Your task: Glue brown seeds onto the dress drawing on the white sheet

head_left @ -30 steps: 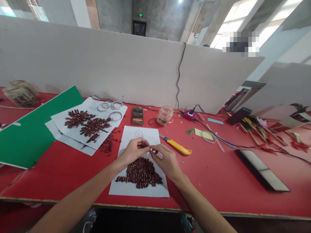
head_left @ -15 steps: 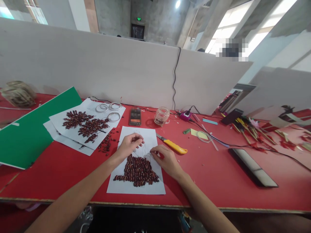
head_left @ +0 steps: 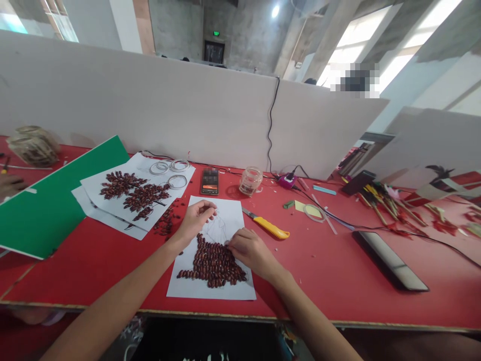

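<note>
A white sheet (head_left: 240,288) with a pencil drawing lies on the red table (head_left: 323,281) in front of me. Dark brown seeds (head_left: 212,263) cover the drawing's lower part. My left hand (head_left: 195,218) hovers over the sheet's upper left, fingers curled in a pinch on something too small to name. My right hand (head_left: 248,248) rests on the sheet at the upper right edge of the seed patch, fingertips pressed down together there. A yellow-handled utility knife (head_left: 268,225) lies just right of the sheet.
Left of me lie sheets with seed pictures (head_left: 131,193), loose seeds (head_left: 164,223), tape rings (head_left: 176,173) and a green board (head_left: 45,210). A phone (head_left: 209,180), a glass jar (head_left: 250,180), cables, a black bar (head_left: 391,260) and scraps stand behind and right. A grey partition backs the table.
My hands, joined above the seed patch a second ago, have parted. The right hand has dropped to the patch's upper right edge; the left stays above the sheet, pinched.
</note>
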Demonstrator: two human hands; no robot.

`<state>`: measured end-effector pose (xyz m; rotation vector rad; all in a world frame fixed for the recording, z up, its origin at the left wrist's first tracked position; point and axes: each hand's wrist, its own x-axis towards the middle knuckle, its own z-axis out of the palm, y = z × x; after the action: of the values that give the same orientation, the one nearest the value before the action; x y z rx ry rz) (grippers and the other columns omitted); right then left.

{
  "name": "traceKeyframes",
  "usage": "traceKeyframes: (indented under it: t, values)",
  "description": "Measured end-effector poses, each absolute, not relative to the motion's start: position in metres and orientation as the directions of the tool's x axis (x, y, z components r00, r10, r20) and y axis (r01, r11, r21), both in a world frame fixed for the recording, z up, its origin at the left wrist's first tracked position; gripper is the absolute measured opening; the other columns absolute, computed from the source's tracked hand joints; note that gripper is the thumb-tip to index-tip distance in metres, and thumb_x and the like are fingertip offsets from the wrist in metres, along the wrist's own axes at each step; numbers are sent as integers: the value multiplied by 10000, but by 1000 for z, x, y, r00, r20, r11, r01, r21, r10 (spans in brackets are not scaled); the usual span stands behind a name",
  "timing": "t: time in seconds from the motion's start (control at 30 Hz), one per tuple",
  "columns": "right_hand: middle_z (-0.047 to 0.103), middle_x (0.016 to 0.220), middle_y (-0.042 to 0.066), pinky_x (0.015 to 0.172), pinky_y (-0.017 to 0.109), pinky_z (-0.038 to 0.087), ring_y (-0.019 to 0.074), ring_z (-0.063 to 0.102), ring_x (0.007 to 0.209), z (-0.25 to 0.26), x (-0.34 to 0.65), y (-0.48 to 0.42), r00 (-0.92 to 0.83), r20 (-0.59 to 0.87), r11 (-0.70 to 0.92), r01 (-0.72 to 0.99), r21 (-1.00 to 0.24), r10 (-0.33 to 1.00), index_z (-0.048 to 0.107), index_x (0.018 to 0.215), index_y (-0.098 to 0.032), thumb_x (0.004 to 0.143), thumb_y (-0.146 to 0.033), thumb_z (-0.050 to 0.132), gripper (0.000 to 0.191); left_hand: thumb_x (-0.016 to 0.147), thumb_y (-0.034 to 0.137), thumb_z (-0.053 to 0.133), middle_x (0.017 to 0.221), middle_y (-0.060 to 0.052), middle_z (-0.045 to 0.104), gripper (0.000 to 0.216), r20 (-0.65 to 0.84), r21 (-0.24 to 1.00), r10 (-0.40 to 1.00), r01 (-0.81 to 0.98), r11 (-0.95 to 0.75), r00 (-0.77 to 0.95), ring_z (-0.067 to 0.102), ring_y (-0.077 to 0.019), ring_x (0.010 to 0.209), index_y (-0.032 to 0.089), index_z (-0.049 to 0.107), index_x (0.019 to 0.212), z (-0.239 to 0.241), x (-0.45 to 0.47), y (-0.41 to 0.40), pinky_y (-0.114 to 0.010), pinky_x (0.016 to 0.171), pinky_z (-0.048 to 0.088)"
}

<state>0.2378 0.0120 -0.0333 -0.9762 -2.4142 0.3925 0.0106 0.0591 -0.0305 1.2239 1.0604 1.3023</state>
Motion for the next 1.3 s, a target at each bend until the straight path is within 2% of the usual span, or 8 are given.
traceKeyframes:
  t: [0.23,0.4,0.7,0.83,0.97,1.1,1.2,1.3]
  values:
    - [686,930,51,799,341,532,200,648,884,-25,244,6,-596,343,677,529,-512,726,757,1027,-230,1017,-196,538,221,804,378,692,789,-32,706,232,103,990,995,-94,-102,10,628,-143,681,167,697,901,-30,9,60,-258,621,459]
    - [684,967,62,808,385,503,215,615,878,-21,247,1,-634,364,729,547,-412,682,756,1165,-242,1020,-229,502,292,820,360,681,791,-32,701,208,132,988,991,-82,-130,18,628,-144,690,168,694,900,-28,7,60,-261,633,465]
    - [656,853,52,767,373,419,202,564,833,-25,240,-2,-715,309,779,575,-249,627,730,935,-191,1080,-241,431,336,849,342,663,815,-26,689,188,176,982,984,-69,-173,38,624,-140,705,167,690,915,-31,8,59,-261,656,488]
    - [669,887,61,766,380,443,208,579,842,-25,241,-1,-702,322,772,570,-281,635,725,932,-195,1083,-252,438,329,853,343,661,831,-31,692,181,195,980,980,-55,-193,36,633,-149,721,173,690,910,-29,7,59,-267,659,493]
    - [708,1132,102,874,419,520,234,636,1008,-22,244,-4,-590,459,747,525,-408,665,707,1185,-203,1077,-222,427,300,862,337,652,811,-28,692,178,198,979,980,-53,-196,31,632,-148,712,174,694,919,-32,7,58,-266,656,489]
    - [722,1261,103,1001,477,526,255,650,1166,-22,240,-11,-692,448,823,440,-359,566,633,1348,-199,1053,-194,467,339,859,328,644,800,-28,693,167,218,974,975,-52,-220,-41,632,-146,705,173,687,907,-31,7,63,-256,646,483]
    - [765,1183,90,990,485,542,251,701,1095,-28,235,-15,-744,432,860,419,-291,509,686,1254,-185,1051,-178,473,294,870,327,631,812,-34,704,164,294,955,945,20,-295,-144,644,-151,717,175,678,912,-16,-12,72,-255,665,489]
    - [781,1161,88,979,482,548,260,715,1070,-32,232,-15,-726,460,860,440,-259,511,704,1215,-171,1051,-164,474,282,906,343,602,860,-45,729,192,420,902,875,222,-371,-242,670,-174,775,186,686,979,12,-54,79,-266,707,497]
